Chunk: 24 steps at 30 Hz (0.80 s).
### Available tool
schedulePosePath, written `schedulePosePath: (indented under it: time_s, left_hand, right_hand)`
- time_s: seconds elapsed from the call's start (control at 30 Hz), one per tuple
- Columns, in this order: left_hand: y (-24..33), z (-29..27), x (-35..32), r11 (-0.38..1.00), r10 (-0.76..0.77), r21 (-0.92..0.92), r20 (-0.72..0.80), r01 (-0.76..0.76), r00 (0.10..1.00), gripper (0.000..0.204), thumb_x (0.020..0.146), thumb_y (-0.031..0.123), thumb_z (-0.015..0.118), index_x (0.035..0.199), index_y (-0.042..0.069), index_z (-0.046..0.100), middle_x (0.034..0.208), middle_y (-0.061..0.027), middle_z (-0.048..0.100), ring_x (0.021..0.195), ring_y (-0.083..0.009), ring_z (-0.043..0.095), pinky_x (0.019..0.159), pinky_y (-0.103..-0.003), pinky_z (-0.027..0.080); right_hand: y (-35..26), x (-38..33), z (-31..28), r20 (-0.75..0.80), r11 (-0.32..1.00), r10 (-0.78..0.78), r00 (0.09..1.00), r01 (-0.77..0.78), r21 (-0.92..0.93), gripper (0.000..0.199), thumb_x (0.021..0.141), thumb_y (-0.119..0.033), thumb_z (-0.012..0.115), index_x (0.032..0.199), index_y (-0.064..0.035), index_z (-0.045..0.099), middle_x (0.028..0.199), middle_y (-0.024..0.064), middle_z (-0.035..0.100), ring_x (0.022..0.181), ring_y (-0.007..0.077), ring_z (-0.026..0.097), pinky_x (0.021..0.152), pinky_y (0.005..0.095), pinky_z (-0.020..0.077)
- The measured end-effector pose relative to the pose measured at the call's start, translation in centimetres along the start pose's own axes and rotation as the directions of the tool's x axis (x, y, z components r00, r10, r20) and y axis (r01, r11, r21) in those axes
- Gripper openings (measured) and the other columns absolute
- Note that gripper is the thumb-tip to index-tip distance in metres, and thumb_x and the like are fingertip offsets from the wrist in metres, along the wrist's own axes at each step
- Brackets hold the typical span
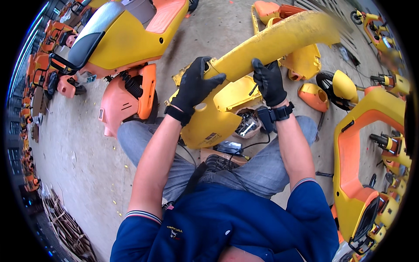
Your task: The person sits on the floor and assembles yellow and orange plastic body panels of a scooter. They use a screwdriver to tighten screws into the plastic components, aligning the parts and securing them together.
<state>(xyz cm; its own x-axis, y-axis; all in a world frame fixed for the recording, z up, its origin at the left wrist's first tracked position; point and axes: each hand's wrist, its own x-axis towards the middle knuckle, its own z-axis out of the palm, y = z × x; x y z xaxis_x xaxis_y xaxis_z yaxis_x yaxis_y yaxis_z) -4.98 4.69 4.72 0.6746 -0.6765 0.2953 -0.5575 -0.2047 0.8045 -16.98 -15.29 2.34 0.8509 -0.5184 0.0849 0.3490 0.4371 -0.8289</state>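
Note:
A long, curved yellow scooter body panel [270, 41] is raised in front of me, running from my lap up to the far right, with scuffs and dirt along it. My left hand [194, 85], in a black glove, is closed on its near left part, thumb lying across the surface. On the panel's lower edge farther right, my gloved right hand [269, 83] is closed, thumb on top and the other fingers partly hidden. A thin dark rod [252, 90] pokes out beside that hand; whether it is held I cannot tell. Below lies another yellow panel [233, 94].
Between my knees stands a tub of hardware [248, 124] with a wrench on top. A yellow scooter [126, 37] stands at the left, a yellow-orange scooter frame [345, 153] at the right. More loose covers [305, 63] lie ahead; cardboard strips [65, 222] lie at lower left.

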Motion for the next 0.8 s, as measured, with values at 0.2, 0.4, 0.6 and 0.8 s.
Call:
schedulePosePath:
  time_s: [0.2,0.4,0.6,0.8]
  left_hand:
    - [0.7,-0.1,-0.2,0.988,-0.025,0.149,-0.106,0.041,0.994,0.041,0.076,0.029,0.079,0.097,0.000,0.059,0.084,-0.0134,0.064,0.073,-0.0218,0.061,0.067,-0.034,0.049]
    - [0.3,0.0,-0.4,0.985,0.003,0.169,-0.145,0.022,0.989,0.046,0.070,0.033,0.083,0.081,0.000,0.052,0.071,-0.0152,0.055,0.064,-0.0289,0.055,0.060,-0.041,0.043]
    - [0.2,0.4,-0.3,0.984,-0.013,0.177,-0.134,0.037,0.991,0.047,0.070,0.035,0.083,0.071,0.000,0.051,0.068,-0.0173,0.053,0.062,-0.0340,0.052,0.059,-0.042,0.042]
    - [0.3,0.4,-0.5,0.982,-0.019,0.184,-0.123,0.042,0.992,0.047,0.072,0.035,0.081,0.070,0.000,0.051,0.066,-0.0170,0.052,0.061,-0.0344,0.051,0.058,-0.042,0.041]
  right_hand:
    - [0.5,-0.3,0.2,0.003,0.999,0.029,1.000,-0.029,0.019,0.032,0.089,-0.005,0.066,0.115,-0.0088,0.048,0.082,-0.0039,0.054,0.054,0.0004,0.042,0.044,0.0161,0.0306]
    - [0.2,-0.5,1.1,0.007,0.999,0.025,1.000,-0.024,-0.048,0.021,0.091,-0.012,0.065,0.104,-0.0118,0.048,0.065,-0.0077,0.041,0.045,0.0008,0.034,0.040,0.0172,0.0248]
    - [0.3,-0.3,0.6,0.015,0.998,0.060,0.998,-0.060,0.006,0.021,0.092,-0.013,0.065,0.104,-0.0127,0.048,0.066,-0.0075,0.041,0.045,0.0007,0.033,0.040,0.0171,0.0245]
    - [0.7,0.0,-0.2,0.064,0.991,0.097,0.993,-0.102,0.085,0.027,0.090,-0.008,0.066,0.111,-0.0092,0.050,0.082,-0.0051,0.053,0.053,0.0001,0.041,0.044,0.0158,0.0295]
